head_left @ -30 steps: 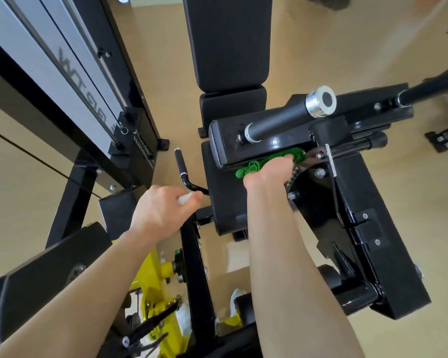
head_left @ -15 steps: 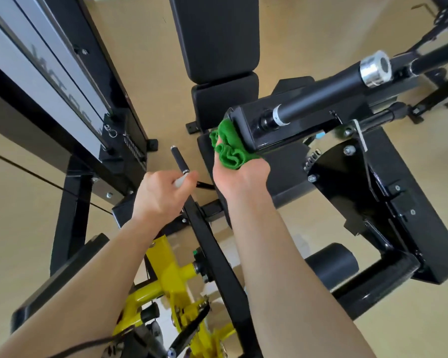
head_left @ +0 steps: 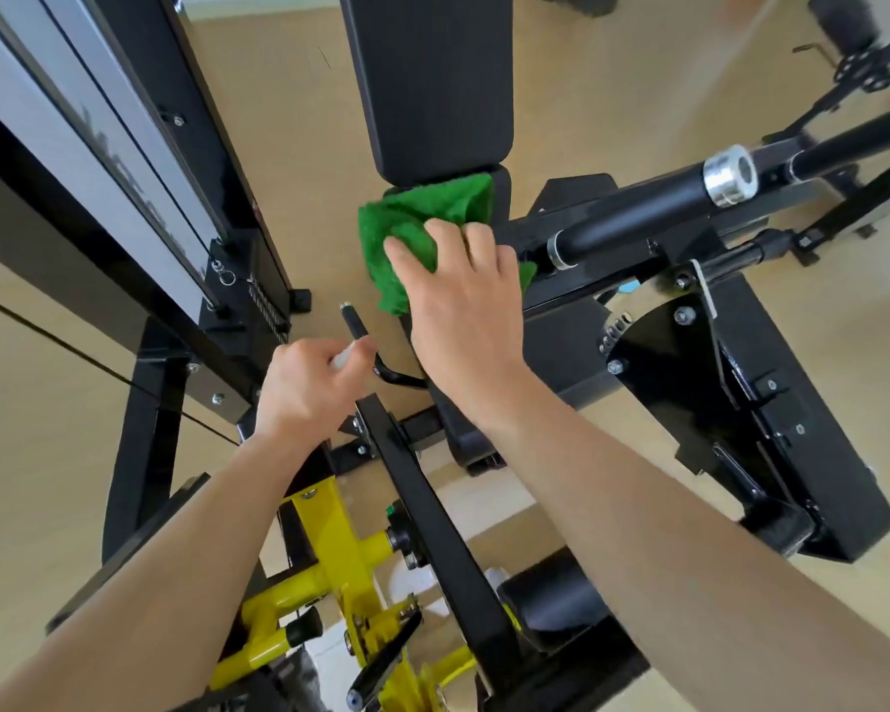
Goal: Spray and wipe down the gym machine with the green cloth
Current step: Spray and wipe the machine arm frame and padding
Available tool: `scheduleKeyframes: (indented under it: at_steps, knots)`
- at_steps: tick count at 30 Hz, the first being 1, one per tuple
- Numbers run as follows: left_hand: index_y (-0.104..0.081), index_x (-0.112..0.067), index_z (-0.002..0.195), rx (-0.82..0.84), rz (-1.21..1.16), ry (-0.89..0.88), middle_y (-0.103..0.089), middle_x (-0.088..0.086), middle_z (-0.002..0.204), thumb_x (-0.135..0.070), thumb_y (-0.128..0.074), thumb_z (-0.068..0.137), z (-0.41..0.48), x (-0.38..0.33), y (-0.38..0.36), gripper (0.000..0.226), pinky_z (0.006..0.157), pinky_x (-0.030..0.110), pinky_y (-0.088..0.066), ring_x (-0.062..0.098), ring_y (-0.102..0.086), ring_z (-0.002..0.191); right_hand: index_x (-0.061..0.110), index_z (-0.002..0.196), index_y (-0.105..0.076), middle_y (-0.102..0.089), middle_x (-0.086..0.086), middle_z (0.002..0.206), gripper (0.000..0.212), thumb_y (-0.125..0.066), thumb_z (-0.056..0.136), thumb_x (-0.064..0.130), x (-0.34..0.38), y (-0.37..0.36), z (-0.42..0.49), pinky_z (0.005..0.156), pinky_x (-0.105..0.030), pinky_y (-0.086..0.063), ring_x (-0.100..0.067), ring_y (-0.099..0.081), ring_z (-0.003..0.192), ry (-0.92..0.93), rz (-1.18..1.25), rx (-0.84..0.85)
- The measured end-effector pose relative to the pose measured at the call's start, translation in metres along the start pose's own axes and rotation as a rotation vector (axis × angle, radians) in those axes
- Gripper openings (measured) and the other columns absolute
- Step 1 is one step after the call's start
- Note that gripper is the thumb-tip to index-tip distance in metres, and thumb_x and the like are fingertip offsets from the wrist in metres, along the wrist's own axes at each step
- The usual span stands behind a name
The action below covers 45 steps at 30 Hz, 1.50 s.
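The green cloth [head_left: 422, 218] lies spread over the black seat pad, just below the long back pad [head_left: 427, 79] of the gym machine. My right hand [head_left: 458, 305] rests flat on the cloth, fingers fairly straight, pressing it down. My left hand [head_left: 309, 388] is curled round a small white object, most likely the top of the spray bottle [head_left: 343, 358]; most of the object is hidden in the fist. That hand hovers by the black seat lever [head_left: 361, 334]. The black arm with the chrome-ended sleeve [head_left: 728, 174] juts out at the right.
A weight-stack tower [head_left: 99, 161] with grey shrouds stands at the left. Yellow frame parts [head_left: 330, 557] and black bars cross below my arms. A black plate and bracket assembly [head_left: 730, 403] fills the right. Tan floor shows between the parts.
My right hand has carried the cloth from the end of the black arm leftward onto the seat pad and flattened over it. The left hand has stayed near the lever with the white object.
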<state>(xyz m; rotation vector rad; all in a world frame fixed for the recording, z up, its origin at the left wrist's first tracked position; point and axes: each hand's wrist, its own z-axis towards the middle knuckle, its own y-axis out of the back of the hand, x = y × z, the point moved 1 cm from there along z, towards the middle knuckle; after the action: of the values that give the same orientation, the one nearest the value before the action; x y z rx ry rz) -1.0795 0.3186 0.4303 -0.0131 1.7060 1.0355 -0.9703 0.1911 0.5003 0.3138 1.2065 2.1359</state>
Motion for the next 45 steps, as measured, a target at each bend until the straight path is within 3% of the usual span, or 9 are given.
scheduleKeyframes:
  at_steps: [2,5,11,18,22,27,33,40,45]
  knots:
    - [-0.049,0.006,0.062,0.003,-0.016,0.001,-0.052,0.029,0.061,-0.062,-0.043,0.085,-0.001,-0.004,0.001,0.073,0.059,0.052,-0.048,0.023,-0.041,0.054,0.018,0.103,-0.073,-0.059,-0.011,0.117,0.031,-0.048,0.087,0.013,-0.006,-0.011,0.012,0.091,-0.047,-0.030,-0.035,-0.045,0.110,0.170,-0.308,0.227]
    - [-0.048,0.008,0.063,0.033,-0.047,-0.009,-0.052,0.029,0.061,-0.061,-0.045,0.086,-0.002,-0.008,0.001,0.074,0.057,0.053,-0.049,0.024,-0.041,0.053,0.016,0.144,-0.053,-0.029,-0.020,0.159,0.048,-0.043,0.101,0.037,-0.015,-0.027,0.010,0.120,-0.059,-0.005,-0.046,-0.019,0.146,0.434,-0.684,0.583]
    - [-0.049,0.006,0.062,0.053,-0.052,-0.049,-0.048,0.016,0.053,-0.063,-0.044,0.088,-0.002,-0.011,0.000,0.074,0.053,0.046,-0.045,0.020,-0.041,0.051,0.019,0.123,-0.071,-0.034,-0.021,0.158,0.031,-0.061,0.096,0.031,-0.043,-0.014,-0.051,0.116,-0.062,0.017,-0.048,-0.012,0.150,0.720,-0.776,0.779]
    - [-0.053,0.008,0.065,0.043,-0.050,-0.018,-0.053,0.028,0.062,-0.064,-0.044,0.088,0.002,-0.007,-0.014,0.076,0.057,0.052,-0.048,0.021,-0.041,0.054,0.020,0.105,-0.076,-0.063,-0.018,0.128,0.018,-0.069,0.088,0.018,-0.036,-0.012,-0.024,0.118,-0.064,0.014,-0.050,-0.040,0.136,0.588,-0.599,0.687]
    - [-0.049,0.007,0.062,0.076,-0.019,-0.016,-0.042,0.012,0.052,-0.062,-0.045,0.087,0.003,-0.005,-0.027,0.073,0.053,0.040,-0.039,0.020,-0.038,0.052,0.012,0.080,-0.073,-0.068,-0.017,0.096,0.017,-0.061,0.083,0.000,-0.035,-0.001,0.010,0.123,-0.058,0.001,-0.048,-0.056,0.118,0.425,-0.431,0.309]
    - [-0.045,0.005,0.062,0.075,-0.054,-0.022,-0.041,0.006,0.053,-0.059,-0.047,0.089,0.004,-0.015,-0.039,0.070,0.052,0.037,-0.035,0.018,-0.035,0.050,0.008,0.087,-0.074,-0.069,-0.023,0.117,0.021,-0.056,0.093,-0.001,-0.053,-0.002,-0.006,0.124,-0.053,-0.018,-0.046,-0.059,0.119,0.366,-0.362,0.138]
    - [-0.045,0.004,0.060,0.092,-0.042,-0.084,-0.040,0.006,0.051,-0.065,-0.045,0.089,0.000,-0.020,-0.035,0.075,0.050,0.046,-0.038,0.018,-0.035,0.050,0.009,0.087,-0.072,-0.072,-0.015,0.099,0.026,-0.053,0.094,-0.006,-0.069,0.023,-0.046,0.111,-0.046,-0.043,-0.038,-0.059,0.125,0.443,-0.090,0.115]
    - [-0.043,0.004,0.061,0.122,-0.070,-0.073,-0.038,0.006,0.052,-0.063,-0.043,0.085,0.000,-0.036,-0.042,0.071,0.056,0.037,-0.036,0.019,-0.034,0.052,-0.005,0.140,-0.051,-0.053,-0.043,0.132,0.045,-0.049,0.096,0.003,-0.045,0.026,0.003,0.105,-0.058,-0.043,-0.051,-0.060,0.109,0.024,-0.282,0.231]
    - [-0.046,0.003,0.060,0.156,-0.080,-0.101,-0.039,0.004,0.050,-0.063,-0.044,0.079,-0.006,-0.052,-0.052,0.069,0.052,0.036,-0.033,0.019,-0.033,0.051,0.004,0.117,-0.070,-0.069,-0.026,0.115,0.043,-0.033,0.096,-0.001,-0.028,0.040,-0.063,0.097,-0.050,-0.050,-0.042,-0.065,0.098,0.012,-0.066,0.211]
